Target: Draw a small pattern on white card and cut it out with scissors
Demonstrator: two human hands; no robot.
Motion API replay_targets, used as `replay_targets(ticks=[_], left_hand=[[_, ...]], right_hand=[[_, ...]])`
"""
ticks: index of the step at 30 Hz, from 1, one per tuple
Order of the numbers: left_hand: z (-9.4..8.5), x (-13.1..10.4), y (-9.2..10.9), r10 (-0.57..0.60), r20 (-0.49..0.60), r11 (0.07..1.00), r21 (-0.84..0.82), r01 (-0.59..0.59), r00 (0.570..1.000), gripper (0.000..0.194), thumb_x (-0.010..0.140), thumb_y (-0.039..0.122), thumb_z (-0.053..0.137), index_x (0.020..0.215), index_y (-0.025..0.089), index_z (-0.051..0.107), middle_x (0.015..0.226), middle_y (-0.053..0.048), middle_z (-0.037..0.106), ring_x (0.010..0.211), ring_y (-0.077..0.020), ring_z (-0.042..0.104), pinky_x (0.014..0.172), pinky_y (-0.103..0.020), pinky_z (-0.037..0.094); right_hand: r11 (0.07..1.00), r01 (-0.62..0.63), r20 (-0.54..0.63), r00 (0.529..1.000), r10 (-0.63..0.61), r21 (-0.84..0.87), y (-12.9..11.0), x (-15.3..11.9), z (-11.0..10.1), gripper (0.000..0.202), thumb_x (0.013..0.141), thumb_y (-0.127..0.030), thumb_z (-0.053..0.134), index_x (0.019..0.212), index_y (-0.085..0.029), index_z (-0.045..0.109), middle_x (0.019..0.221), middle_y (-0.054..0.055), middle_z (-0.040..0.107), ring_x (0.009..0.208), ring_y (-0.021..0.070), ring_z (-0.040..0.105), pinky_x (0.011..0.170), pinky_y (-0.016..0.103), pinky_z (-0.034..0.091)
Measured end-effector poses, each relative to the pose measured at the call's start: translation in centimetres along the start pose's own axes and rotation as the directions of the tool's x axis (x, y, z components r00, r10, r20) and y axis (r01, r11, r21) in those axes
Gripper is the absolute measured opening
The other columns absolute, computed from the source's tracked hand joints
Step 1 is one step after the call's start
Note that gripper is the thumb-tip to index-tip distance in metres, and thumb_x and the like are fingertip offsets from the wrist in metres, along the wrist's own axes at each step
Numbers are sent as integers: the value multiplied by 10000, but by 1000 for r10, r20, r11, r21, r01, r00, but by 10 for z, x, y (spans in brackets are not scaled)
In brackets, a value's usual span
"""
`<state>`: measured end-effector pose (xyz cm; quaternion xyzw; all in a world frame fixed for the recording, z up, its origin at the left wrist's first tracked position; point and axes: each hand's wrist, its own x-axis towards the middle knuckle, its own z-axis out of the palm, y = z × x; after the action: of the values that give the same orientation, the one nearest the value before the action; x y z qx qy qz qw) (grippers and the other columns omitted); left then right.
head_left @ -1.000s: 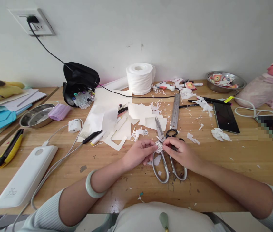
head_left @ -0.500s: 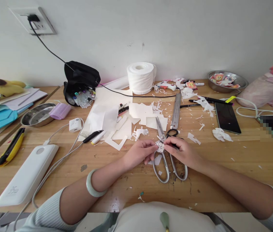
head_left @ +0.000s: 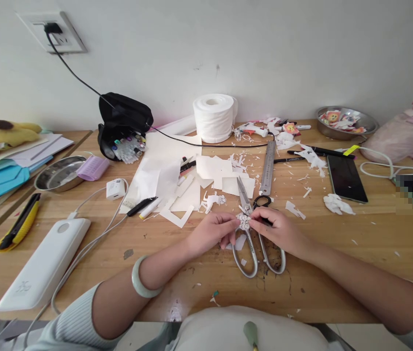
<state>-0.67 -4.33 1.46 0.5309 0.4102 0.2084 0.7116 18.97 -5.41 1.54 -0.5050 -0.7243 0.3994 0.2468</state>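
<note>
Between my two hands is a small white paper cutout (head_left: 244, 221) with black line drawing on it. My left hand (head_left: 215, 228) pinches its left edge between thumb and finger. On the other side, my right hand (head_left: 277, 228) pinches the right edge. Beneath the hands lie large silver scissors (head_left: 253, 263), blades pointing away from me and handles toward me. A second, black-handled pair of scissors (head_left: 262, 201) shows in part just beyond my right fingers. Scraps of white paper (head_left: 213, 200) lie beyond my left hand.
A steel ruler (head_left: 267, 168), a toilet paper roll (head_left: 213, 118) and cream paper sheets (head_left: 169, 146) lie farther back. On the left are a power bank (head_left: 45, 263) with cables and a yellow utility knife (head_left: 18, 223). A phone (head_left: 347, 178) and a steel bowl of coloured cutouts (head_left: 326, 130) are right.
The cutout, held in both hands, looks slightly more level now. Both hands keep their pinch. The whole view has shifted a little.
</note>
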Motion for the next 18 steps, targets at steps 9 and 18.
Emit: replay_targets(ticks=[9,18], left_hand=[[-2,1,-3,-20,35,1000,-11,21,999,354,728,476,615,651,141,531,530,35,562,376,-40,440,399,-176,329],[1,3,-1,-48,-3,990,-134,47,999,416,639,471,704,852,147,555,526,61,554,376,-47,467,387,-168,358]], right_hand=[[1000,-7,-1,1000,7,3,1,0,0,220,849,-387,489,777,-201,582,758,4,592,706,142,535,665,252,439],[1000,9,4,1000,-10,16,4,-1,1,172,820,-363,527,765,-206,571,755,7,580,698,144,519,663,261,445]])
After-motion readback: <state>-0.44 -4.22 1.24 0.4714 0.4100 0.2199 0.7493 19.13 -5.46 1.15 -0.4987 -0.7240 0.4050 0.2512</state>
